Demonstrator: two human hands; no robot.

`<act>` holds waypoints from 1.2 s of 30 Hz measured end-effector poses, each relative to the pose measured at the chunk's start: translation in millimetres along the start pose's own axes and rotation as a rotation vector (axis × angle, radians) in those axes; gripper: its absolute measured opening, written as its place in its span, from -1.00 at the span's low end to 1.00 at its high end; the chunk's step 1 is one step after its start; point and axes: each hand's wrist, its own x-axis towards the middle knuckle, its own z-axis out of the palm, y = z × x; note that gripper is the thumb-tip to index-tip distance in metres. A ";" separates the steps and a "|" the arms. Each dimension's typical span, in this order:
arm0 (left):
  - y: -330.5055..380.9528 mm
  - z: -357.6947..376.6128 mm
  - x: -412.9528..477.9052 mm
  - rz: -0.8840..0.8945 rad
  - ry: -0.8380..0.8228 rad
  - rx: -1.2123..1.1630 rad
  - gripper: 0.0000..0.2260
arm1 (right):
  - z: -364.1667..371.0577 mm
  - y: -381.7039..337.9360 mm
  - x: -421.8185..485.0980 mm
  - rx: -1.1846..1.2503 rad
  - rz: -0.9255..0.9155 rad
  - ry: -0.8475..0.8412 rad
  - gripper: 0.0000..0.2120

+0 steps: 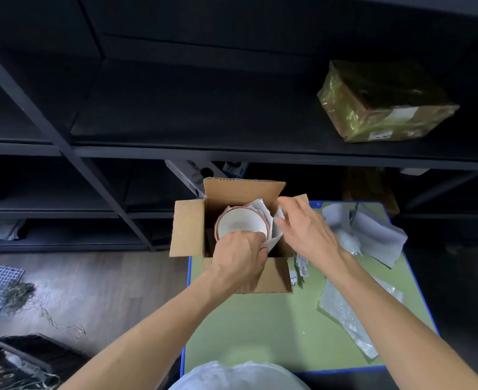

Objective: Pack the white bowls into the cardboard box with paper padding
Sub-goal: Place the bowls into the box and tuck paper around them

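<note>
Head view: white bowls (240,223), paper padding (274,240) inside cardboard box (188,226); left hand (239,250) gripping bowls' rim, right hand (305,229) pinching padding.

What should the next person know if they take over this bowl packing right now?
Left hand grips the top white bowl at its near rim, inside the cardboard box.
Right hand pinches the paper padding beside it.
Done: the bowl stack sits in the box.
To do: finish padding, close the open flaps. Spare paper sheets lie on the green table.
</note>
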 end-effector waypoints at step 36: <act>11.9 3.1 11.1 -0.067 -0.037 -0.137 -0.74 | -6.3 -26.3 8.3 -0.063 0.127 -0.002 -0.81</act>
